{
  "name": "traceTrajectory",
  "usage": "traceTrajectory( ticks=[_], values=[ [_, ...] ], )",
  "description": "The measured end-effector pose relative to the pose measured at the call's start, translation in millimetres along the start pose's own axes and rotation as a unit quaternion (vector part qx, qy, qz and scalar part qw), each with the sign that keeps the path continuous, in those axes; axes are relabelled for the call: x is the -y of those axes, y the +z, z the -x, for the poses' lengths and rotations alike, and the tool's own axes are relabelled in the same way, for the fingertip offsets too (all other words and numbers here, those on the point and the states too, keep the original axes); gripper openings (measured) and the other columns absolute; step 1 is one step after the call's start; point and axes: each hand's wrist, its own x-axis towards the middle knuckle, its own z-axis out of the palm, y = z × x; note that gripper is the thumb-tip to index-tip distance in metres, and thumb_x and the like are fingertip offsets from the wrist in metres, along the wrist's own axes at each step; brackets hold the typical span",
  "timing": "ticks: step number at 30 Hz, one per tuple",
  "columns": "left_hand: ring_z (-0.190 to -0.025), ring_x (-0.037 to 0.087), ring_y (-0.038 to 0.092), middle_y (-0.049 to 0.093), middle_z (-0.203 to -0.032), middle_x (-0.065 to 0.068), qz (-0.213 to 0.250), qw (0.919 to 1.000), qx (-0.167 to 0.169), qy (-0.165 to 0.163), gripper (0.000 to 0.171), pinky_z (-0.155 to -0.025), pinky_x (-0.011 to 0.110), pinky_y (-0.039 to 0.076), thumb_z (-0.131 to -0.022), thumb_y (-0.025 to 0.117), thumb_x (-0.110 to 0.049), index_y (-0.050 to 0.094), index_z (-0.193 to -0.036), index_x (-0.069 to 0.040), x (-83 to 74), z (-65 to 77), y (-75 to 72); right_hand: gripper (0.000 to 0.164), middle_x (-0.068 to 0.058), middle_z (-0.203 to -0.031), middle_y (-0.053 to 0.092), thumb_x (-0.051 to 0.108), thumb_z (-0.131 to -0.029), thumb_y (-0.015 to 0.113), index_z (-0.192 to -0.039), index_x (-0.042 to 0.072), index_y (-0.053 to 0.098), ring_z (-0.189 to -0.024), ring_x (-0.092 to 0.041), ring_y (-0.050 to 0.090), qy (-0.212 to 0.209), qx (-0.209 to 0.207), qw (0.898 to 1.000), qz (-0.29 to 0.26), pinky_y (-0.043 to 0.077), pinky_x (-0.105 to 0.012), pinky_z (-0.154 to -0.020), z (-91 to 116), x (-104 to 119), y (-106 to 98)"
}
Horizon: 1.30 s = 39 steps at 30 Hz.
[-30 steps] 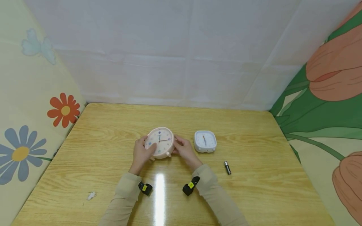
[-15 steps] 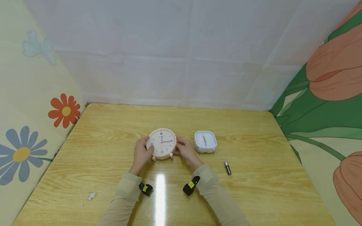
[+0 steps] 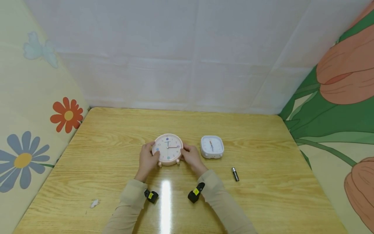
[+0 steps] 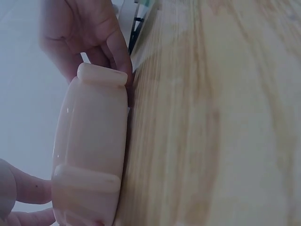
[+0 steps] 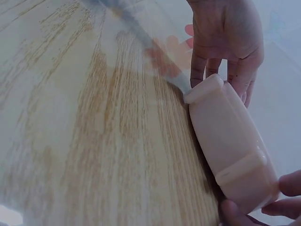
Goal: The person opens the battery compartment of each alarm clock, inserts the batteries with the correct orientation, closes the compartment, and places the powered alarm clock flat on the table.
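A round pale-pink alarm clock [image 3: 168, 148] lies face up on the wooden table, its two stubby feet pointing toward the person. My left hand [image 3: 147, 159] grips its left rim, thumb over the edge of the dial. On the opposite side my right hand [image 3: 193, 158] holds the right rim between thumb and fingers. In the left wrist view, the clock's side [image 4: 96, 127] stands close along the tabletop. The right wrist view has the same pink casing [image 5: 228, 136] between both hands. The back of the clock is hidden.
To the right of the clock sits a small white square clock [image 3: 212, 147]. A black-and-silver battery [image 3: 235, 174] lies nearer the person on that side. A small whitish patch [image 3: 94, 203] marks the table [image 3: 263, 201] at the left front. A white sheet [image 3: 163, 65] backs the table.
The pink clock has turned slightly, shifted a little right and come down flatter to the table. Both hands have kept hold of it; the left thumb has slid toward the rim.
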Motion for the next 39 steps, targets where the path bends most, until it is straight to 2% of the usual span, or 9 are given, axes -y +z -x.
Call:
traceTrajectory(
  ticks=[7,15,20,25,28,31,35,39],
  values=[
    [-0.087,0.033,0.049,0.046,-0.114,0.028,-0.009,0.9999,-0.001,0.006,0.042,-0.076,0.041,0.043,-0.08,0.058,0.001,0.048,-0.12,0.012,-0.2,0.1,1.1,0.038,-0.026,-0.127,0.047,-0.001,-0.092,0.043,-0.129,-0.01,0.042,-0.083,-0.014,0.057,0.001,-0.012,1.0,0.026,0.051,-0.024,-0.07,-4,-7,0],
    [-0.093,0.034,0.048,0.044,-0.117,0.028,-0.02,0.9997,0.011,0.003,0.042,-0.081,0.044,0.042,-0.082,0.058,-0.001,0.048,-0.122,0.011,-0.2,-0.4,2.7,0.039,-0.024,-0.126,0.049,0.001,-0.092,0.044,-0.131,-0.007,0.042,-0.087,-0.016,0.056,0.013,-0.009,0.999,0.036,0.051,-0.025,-0.072,-4,-6,-1],
    [-0.092,0.034,0.05,0.044,-0.119,0.026,0.002,0.9997,0.024,0.0,0.043,-0.079,0.042,0.045,-0.083,0.057,-0.001,0.046,-0.124,0.009,4.4,-0.9,0.1,0.04,-0.021,-0.116,0.055,0.004,-0.092,0.047,-0.131,-0.004,0.043,-0.088,-0.017,0.056,0.018,-0.012,0.999,0.049,0.051,-0.026,-0.073,-2,-3,-3],
    [-0.094,0.036,0.052,0.046,-0.119,0.026,0.029,0.9994,0.019,-0.004,0.044,-0.081,0.043,0.046,-0.083,0.059,-0.001,0.046,-0.124,0.008,9.0,-1.2,-6.8,0.04,-0.015,-0.107,0.058,0.009,-0.091,0.051,-0.129,-0.001,0.047,-0.084,-0.017,0.056,0.017,-0.016,0.997,0.078,0.051,-0.027,-0.072,1,0,-6],
    [-0.092,0.035,0.052,0.049,-0.113,0.025,0.024,0.9997,0.009,0.0,0.042,-0.078,0.041,0.047,-0.083,0.061,-0.004,0.05,-0.121,0.007,7.4,-0.2,-11.3,0.038,-0.015,-0.107,0.059,0.011,-0.09,0.053,-0.126,-0.001,0.051,-0.081,-0.016,0.056,0.005,-0.02,0.995,0.099,0.05,-0.027,-0.069,5,2,-8],
    [-0.084,0.03,0.052,0.051,-0.104,0.021,0.022,0.9997,-0.003,0.007,0.035,-0.069,0.034,0.047,-0.082,0.063,-0.006,0.055,-0.114,0.007,3.7,2.1,-14.2,0.036,-0.014,-0.108,0.058,0.012,-0.09,0.055,-0.124,-0.001,0.053,-0.078,-0.015,0.055,-0.009,-0.024,0.993,0.111,0.05,-0.026,-0.066,9,4,-10],
    [-0.075,0.023,0.052,0.056,-0.094,0.017,0.044,0.9989,-0.011,0.011,0.024,-0.06,0.024,0.043,-0.083,0.062,-0.007,0.059,-0.103,0.005,-2.1,6.6,-16.1,0.029,-0.013,-0.105,0.058,0.01,-0.09,0.055,-0.116,-0.001,0.058,-0.075,-0.015,0.056,-0.032,-0.022,0.993,0.115,0.048,-0.025,-0.064,14,6,-13],
    [-0.067,0.018,0.051,0.059,-0.085,0.015,0.067,0.9975,-0.017,0.015,0.011,-0.056,0.02,0.042,-0.083,0.061,-0.005,0.058,-0.09,0.002,-6.8,12.1,-17.3,0.021,-0.011,-0.097,0.06,0.009,-0.089,0.055,-0.106,-0.002,0.061,-0.075,-0.018,0.057,-0.054,-0.015,0.991,0.123,0.049,-0.027,-0.064,21,7,-17]
  ],
)
